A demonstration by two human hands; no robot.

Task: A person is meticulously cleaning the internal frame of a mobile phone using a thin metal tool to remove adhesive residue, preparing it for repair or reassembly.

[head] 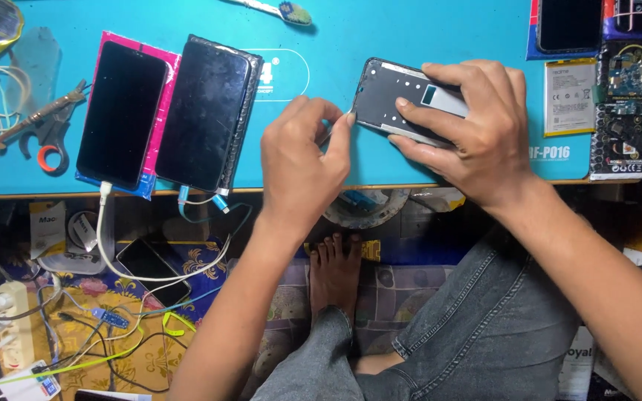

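An opened black phone frame [380, 93] lies on the turquoise work mat [380, 30] near the table's front edge. My right hand [477, 130] presses down on the frame's right half, fingers spread across a small grey part. My left hand [302, 160] is pinched at the frame's lower left corner, fingertips touching its edge; whether it holds a small tool there is hidden.
Two black phones [122, 111] [203, 111] lie side by side on the mat's left, both plugged into cables. Pliers [35, 122] lie at far left. A phone battery [568, 96] and circuit board [624, 111] sit at right. Below on the floor are another phone [151, 271], tangled wires and a power strip [9, 319].
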